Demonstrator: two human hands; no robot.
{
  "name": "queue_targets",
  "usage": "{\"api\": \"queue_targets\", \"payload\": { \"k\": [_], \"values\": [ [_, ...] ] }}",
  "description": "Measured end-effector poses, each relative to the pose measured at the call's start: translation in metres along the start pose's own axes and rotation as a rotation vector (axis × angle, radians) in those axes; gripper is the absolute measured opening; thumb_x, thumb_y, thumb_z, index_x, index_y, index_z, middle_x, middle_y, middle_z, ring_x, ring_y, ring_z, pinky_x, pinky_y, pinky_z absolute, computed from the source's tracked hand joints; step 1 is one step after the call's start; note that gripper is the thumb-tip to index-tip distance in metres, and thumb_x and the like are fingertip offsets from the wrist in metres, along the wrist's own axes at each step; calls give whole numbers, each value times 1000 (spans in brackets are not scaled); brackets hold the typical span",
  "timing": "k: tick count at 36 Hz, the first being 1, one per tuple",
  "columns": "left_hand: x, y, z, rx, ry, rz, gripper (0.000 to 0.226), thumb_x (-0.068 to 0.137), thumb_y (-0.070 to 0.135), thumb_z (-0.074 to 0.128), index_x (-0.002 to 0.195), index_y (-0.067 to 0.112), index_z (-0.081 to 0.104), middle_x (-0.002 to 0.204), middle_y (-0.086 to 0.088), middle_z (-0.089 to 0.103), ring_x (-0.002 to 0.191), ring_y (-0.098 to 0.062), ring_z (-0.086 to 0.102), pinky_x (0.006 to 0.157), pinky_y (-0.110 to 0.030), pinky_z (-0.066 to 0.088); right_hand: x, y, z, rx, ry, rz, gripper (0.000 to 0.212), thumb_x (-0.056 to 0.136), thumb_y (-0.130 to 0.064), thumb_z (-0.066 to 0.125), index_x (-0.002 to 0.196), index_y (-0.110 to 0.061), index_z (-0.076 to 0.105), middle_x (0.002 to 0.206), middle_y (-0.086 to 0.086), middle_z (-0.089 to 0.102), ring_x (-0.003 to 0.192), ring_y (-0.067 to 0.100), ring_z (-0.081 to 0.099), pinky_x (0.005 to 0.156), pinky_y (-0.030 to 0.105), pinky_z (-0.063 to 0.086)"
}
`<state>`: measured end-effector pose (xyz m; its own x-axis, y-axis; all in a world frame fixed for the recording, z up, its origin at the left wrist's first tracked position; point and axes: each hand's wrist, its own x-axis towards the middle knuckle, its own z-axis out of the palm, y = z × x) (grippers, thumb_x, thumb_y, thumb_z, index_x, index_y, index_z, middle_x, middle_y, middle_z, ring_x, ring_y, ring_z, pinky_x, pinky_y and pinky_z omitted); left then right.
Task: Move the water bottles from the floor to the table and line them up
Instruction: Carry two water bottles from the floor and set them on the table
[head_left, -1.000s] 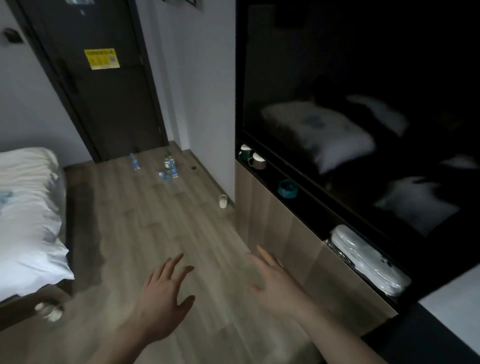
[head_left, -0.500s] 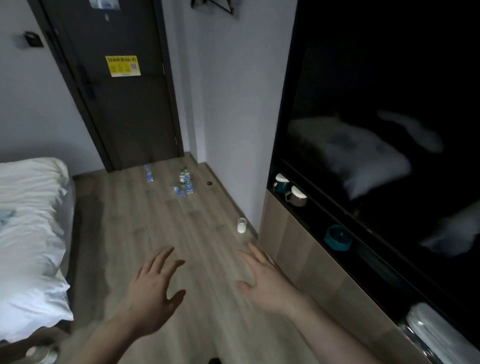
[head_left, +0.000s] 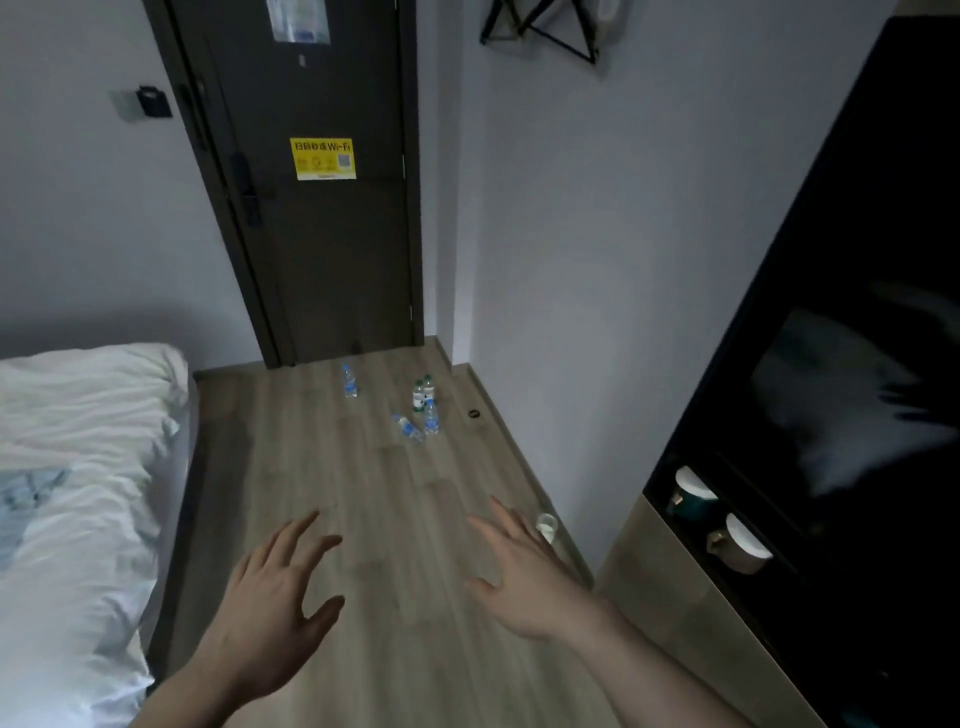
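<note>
Several small water bottles stand or lie on the wooden floor near the dark door. One blue-labelled bottle (head_left: 350, 382) stands alone to the left. A green-capped pair (head_left: 423, 395) stands further right, with another upright bottle (head_left: 431, 420) and a fallen bottle (head_left: 408, 428) in front of them. My left hand (head_left: 270, 603) and my right hand (head_left: 524, 571) are held out low in front of me, fingers spread, holding nothing, far short of the bottles. No table is in view.
A bed with white bedding (head_left: 78, 493) fills the left side. A dark cabinet (head_left: 810, 467) with mugs (head_left: 740, 543) on a shelf lines the right. A small white cup (head_left: 546, 526) stands by the wall; a small dark disc (head_left: 473, 414) lies near the bottles.
The view has lifted and swung left, bringing the door and bottles closer to the centre. Both hands stay spread and empty, held in front of me.
</note>
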<state>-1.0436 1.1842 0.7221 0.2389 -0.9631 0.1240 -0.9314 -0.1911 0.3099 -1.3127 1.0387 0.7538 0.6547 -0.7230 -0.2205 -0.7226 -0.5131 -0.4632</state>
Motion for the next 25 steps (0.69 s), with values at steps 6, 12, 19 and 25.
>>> {"api": "queue_targets", "payload": {
  "k": [6, 12, 19, 25],
  "values": [
    [89, -75, 3, -14, -16, -8, 66, 72, 64, 48, 132, 38, 53, 156, 2, 37, 139, -27, 41, 107, -46, 39, 105, -26, -9, -9, 9, 30, 74, 94, -46, 54, 156, -38, 16, 167, -6, -3, 154, 24, -1, 124, 42, 12],
    [180, -156, -6, -20, -83, 1, 70, 74, 64, 49, 139, 37, 48, 160, 4, 28, 145, -25, 32, 113, -42, 33, 199, -51, -15, 10, 19, 91, 71, 95, -43, 53, 155, -39, 17, 167, -7, -3, 154, 21, -2, 124, 37, 9],
    [279, -228, -18, 21, -184, 42, 69, 86, 56, 54, 149, 38, 32, 166, 4, 10, 152, -23, 13, 119, -41, 22, 289, -73, -17, 10, 64, 184, 69, 96, -49, 53, 155, -42, 17, 167, -9, -3, 154, 20, -2, 123, 34, 9],
    [360, -268, -21, 11, -218, 72, 73, 81, 61, 44, 149, 39, 31, 166, 4, 6, 153, -23, 6, 119, -40, 17, 372, -77, -22, 22, 51, 239, 69, 97, -51, 51, 155, -43, 16, 166, -13, -6, 154, 18, -2, 121, 35, 11]
  ]
}}
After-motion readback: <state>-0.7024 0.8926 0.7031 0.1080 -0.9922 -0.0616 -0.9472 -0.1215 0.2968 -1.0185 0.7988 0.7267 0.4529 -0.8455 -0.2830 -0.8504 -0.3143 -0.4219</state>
